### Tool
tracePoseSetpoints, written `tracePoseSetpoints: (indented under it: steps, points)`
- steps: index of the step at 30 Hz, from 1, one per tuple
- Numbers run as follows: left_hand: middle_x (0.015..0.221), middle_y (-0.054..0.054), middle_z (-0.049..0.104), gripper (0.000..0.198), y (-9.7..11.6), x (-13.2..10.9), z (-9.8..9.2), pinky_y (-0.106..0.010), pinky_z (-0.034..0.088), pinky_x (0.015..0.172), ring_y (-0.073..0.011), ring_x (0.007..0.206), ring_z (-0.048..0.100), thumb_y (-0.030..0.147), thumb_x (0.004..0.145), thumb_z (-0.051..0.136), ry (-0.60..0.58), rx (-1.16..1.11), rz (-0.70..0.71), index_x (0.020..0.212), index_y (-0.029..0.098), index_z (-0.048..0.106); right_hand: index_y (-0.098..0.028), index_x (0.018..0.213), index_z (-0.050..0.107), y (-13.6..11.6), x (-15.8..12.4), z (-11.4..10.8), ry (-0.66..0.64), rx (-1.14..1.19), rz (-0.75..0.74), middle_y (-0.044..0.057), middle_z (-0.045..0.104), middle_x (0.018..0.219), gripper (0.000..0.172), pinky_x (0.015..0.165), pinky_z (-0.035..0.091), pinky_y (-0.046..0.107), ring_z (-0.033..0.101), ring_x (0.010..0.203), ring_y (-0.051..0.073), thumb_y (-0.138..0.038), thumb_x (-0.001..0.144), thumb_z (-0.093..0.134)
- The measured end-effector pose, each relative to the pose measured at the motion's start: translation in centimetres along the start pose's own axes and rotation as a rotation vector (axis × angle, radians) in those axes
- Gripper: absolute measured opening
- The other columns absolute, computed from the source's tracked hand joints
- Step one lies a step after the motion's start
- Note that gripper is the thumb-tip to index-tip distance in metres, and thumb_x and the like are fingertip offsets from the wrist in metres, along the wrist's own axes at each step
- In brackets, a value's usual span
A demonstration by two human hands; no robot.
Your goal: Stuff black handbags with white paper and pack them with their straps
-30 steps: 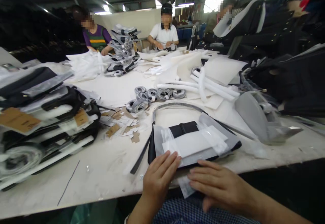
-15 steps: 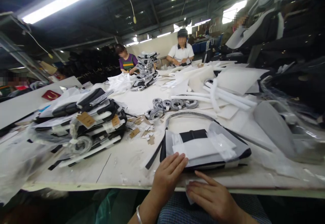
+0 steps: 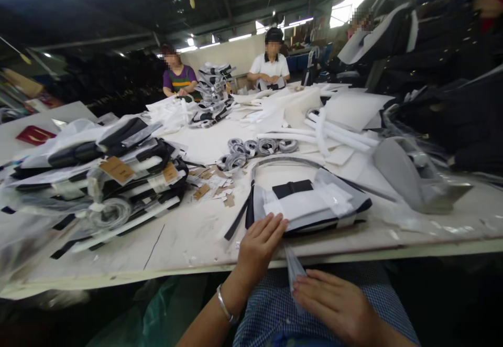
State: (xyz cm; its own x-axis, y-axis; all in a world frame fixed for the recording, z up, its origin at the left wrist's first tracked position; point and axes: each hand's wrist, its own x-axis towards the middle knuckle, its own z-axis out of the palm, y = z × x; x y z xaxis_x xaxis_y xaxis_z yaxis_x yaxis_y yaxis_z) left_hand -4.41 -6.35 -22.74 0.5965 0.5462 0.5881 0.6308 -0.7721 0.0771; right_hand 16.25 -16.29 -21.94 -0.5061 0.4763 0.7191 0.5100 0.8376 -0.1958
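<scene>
Pale bench (image 3: 192, 237), lower centre: black handbag (image 3: 293, 188), seemingly part-wrapped, is touched by flat left hand (image 3: 259, 243); clear plastic film (image 3: 293, 264) is gripped by right hand (image 3: 337, 301).

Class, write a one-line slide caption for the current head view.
At a cluttered table, left hand on a wrapped bag, right hand on clear plastic.

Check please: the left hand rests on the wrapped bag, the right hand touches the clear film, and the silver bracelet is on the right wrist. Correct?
One part is wrong: the silver bracelet is on the left wrist, as the head view shows. The left hand does rest on the wrapped bag, and the right hand touches the clear film.
</scene>
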Motion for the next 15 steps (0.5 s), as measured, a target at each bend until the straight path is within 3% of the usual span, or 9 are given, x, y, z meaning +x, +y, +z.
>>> tracePoseSetpoints:
  steps: [5,12,15]
  points:
    - [0.143,-0.005,0.057,0.047,0.5,-0.2,-0.1,-0.041,0.053,0.105,-0.0229,0.134,0.051,0.017,0.097,0.055,0.012,-0.028,-0.019,0.143,0.021,0.048,-0.012,0.111,0.071,-0.3,1.3,-1.6,-0.108,-0.034,-0.04,0.008,0.076,0.108,0.032,0.109,0.048,0.031,0.07,0.107,0.015,-0.012,0.102,0.041]
    - [0.14,-0.005,0.06,0.049,-0.1,0.4,-0.6,-0.037,0.054,0.105,-0.021,0.131,0.055,0.02,0.094,0.061,0.018,-0.059,0.015,0.142,0.019,0.049,-0.012,0.112,0.069,0.4,1.1,-0.7,-0.101,0.017,-0.12,0.006,0.077,0.107,0.022,0.116,0.039,0.04,0.067,0.113,0.015,-0.01,0.097,0.054]
    - [0.138,-0.006,0.061,0.049,-0.4,0.6,-0.7,-0.037,0.055,0.104,-0.0213,0.128,0.057,0.022,0.094,0.062,0.029,-0.059,0.042,0.141,0.019,0.05,-0.015,0.125,0.062,0.1,-0.1,-0.6,-0.054,0.036,0.003,0.009,0.072,0.119,0.031,0.114,0.042,0.04,0.062,0.122,0.019,-0.018,0.095,0.062]
